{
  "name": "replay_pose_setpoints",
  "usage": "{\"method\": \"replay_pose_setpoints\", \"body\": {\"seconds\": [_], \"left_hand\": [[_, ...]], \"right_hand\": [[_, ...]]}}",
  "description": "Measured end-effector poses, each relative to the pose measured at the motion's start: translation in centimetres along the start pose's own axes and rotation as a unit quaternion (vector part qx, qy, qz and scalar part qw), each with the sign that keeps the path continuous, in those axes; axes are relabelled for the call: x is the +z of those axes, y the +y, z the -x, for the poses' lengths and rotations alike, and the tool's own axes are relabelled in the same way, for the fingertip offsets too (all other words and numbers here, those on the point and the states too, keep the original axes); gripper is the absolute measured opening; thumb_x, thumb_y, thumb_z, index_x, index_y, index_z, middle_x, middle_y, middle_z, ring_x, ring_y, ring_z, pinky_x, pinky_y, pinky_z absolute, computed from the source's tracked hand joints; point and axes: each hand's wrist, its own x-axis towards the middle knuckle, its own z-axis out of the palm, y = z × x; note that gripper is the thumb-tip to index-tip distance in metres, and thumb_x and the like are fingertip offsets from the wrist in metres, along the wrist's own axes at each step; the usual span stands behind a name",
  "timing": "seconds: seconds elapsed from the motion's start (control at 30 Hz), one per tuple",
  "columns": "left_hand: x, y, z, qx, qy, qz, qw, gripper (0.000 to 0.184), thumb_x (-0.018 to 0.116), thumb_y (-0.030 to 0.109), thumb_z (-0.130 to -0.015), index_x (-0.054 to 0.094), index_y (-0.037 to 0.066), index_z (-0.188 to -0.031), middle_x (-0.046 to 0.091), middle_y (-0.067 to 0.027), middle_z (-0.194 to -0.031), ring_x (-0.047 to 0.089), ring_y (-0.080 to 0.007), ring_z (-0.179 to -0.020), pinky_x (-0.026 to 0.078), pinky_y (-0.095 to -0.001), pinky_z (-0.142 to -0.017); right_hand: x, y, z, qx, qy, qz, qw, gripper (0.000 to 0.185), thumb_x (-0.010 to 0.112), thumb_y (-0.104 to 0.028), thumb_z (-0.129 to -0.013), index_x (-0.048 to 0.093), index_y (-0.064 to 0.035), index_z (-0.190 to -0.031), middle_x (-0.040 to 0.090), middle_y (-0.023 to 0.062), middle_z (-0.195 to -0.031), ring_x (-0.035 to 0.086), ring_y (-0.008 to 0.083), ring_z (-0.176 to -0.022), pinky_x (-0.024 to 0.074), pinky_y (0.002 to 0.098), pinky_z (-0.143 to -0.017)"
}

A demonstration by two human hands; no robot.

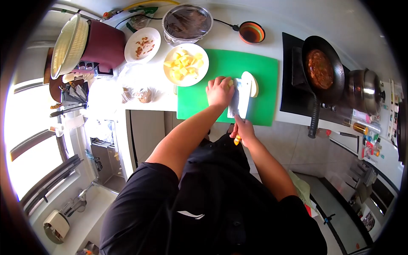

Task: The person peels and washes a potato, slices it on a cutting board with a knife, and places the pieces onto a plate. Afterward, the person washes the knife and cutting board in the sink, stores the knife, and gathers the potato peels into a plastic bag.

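My right hand (pixel 244 128) is closed round the handle of a cleaver (pixel 240 100), whose yellow end sticks out below the fist. The broad blade points away from me over a green cutting board (pixel 265 70). On the board, just left of the blade, my left hand (pixel 219 91) has its fingers curled over a pale yellow potato piece, mostly hidden beneath them. Against the blade's right side lies a larger pale cut potato piece (pixel 254 87). A white bowl (pixel 167 75) of yellow potato chunks (pixel 184 64) stands at the board's upper left corner.
A bowl with brown bits (pixel 144 47) and a film-covered bowl (pixel 187 22) stand behind. An orange-rimmed bowl (pixel 251 33) is at the back. On the right, a frying pan (pixel 313 87) with reddish food and a steel pot (pixel 361 91) occupy the cooktop. Plastic-bagged items (pixel 143 94) lie left.
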Motion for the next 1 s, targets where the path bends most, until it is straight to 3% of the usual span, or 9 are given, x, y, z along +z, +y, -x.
{"method": "replay_pose_setpoints", "body": {"seconds": [0.1, 0.17, 0.3, 0.4, 0.7, 0.87, 1.0], "left_hand": [[0.0, -0.3, -0.3, -0.008, -0.005, 0.0, 1.0, 0.039, 0.07, 0.036, -0.085, 0.073, 0.022, -0.122, 0.066, 0.0007, -0.129, 0.054, -0.031, -0.122, 0.044, -0.0476, -0.103], [0.1, -0.4, -0.3, -0.021, -0.007, 0.025, 0.999, 0.039, 0.069, 0.035, -0.083, 0.074, 0.021, -0.12, 0.066, 0.0001, -0.129, 0.055, -0.0314, -0.12, 0.044, -0.0469, -0.103], [0.1, -0.8, -0.5, -0.026, -0.004, 0.058, 0.998, 0.039, 0.07, 0.034, -0.081, 0.074, 0.019, -0.117, 0.066, -0.001, -0.129, 0.056, -0.0325, -0.117, 0.044, -0.0465, -0.102], [-0.5, -0.3, -0.1, -0.022, 0.007, 0.083, 0.996, 0.039, 0.07, 0.034, -0.08, 0.074, 0.018, -0.116, 0.067, -0.004, -0.126, 0.057, -0.0339, -0.115, 0.044, -0.0477, -0.102], [-6.4, -1.4, -3.3, -0.011, 0.135, 0.19, 0.972, 0.04, 0.075, 0.023, -0.08, 0.073, 0.008, -0.116, 0.064, -0.0189, -0.118, 0.058, -0.0397, -0.113, 0.047, -0.0484, -0.103], [-9.5, -7.1, -7.5, -0.031, 0.204, 0.097, 0.974, 0.042, 0.076, 0.029, -0.08, 0.074, 0.01, -0.117, 0.064, -0.0201, -0.122, 0.057, -0.04, -0.117, 0.043, -0.0493, -0.107], [-9.7, -9.9, -8.6, -0.031, 0.173, 0.019, 0.984, 0.041, 0.075, 0.032, -0.084, 0.073, 0.013, -0.121, 0.063, -0.0157, -0.127, 0.052, -0.0393, -0.123, 0.039, -0.0486, -0.111]], "right_hand": [[0.9, 0.6, 0.4, 0.012, 0.016, 0.018, 1.0, 0.055, 0.059, -0.043, -0.104, 0.053, -0.0073, -0.062, 0.055, 0.0067, -0.056, 0.06, 0.0219, -0.045, 0.0581, 0.0373, -0.053], [1.3, 0.9, 0.3, 0.012, -0.009, -0.014, 1.0, 0.047, 0.061, -0.039, -0.104, 0.054, -0.0057, -0.072, 0.055, 0.0054, -0.057, 0.063, 0.0225, -0.047, 0.0564, 0.0378, -0.049], [1.7, 0.6, -0.7, 0.034, -0.072, -0.029, 0.996, 0.051, 0.061, -0.038, -0.104, 0.054, -0.0058, -0.065, 0.055, 0.0071, -0.056, 0.06, 0.0228, -0.047, 0.0594, 0.0411, -0.058], [2.6, 0.3, -1.2, 0.057, -0.151, -0.036, 0.986, 0.054, 0.06, -0.04, -0.104, 0.054, -0.0057, -0.063, 0.054, 0.0077, -0.056, 0.058, 0.0225, -0.047, 0.06, 0.0427, -0.06], [9.7, -6.9, 2.4, 0.005, -0.171, 0.052, 0.984, 0.05, 0.062, -0.039, -0.103, 0.054, -0.0042, -0.068, 0.054, 0.0075, -0.055, 0.061, 0.0226, -0.045, 0.06, 0.0419, -0.055], [14.1, -9.9, 0.3, 0.016, -0.182, 0.065, 0.981, 0.041, 0.062, -0.039, -0.102, 0.053, -0.0063, -0.079, 0.054, 0.0049, -0.066, 0.06, 0.0226, -0.047, 0.0597, 0.0422, -0.056], [13.7, -11.4, 1.1, -0.022, -0.131, 0.095, 0.987, 0.04, 0.063, -0.038, -0.102, 0.054, -0.0059, -0.081, 0.054, 0.0046, -0.066, 0.059, 0.021, -0.049, 0.0589, 0.0403, -0.053]]}}
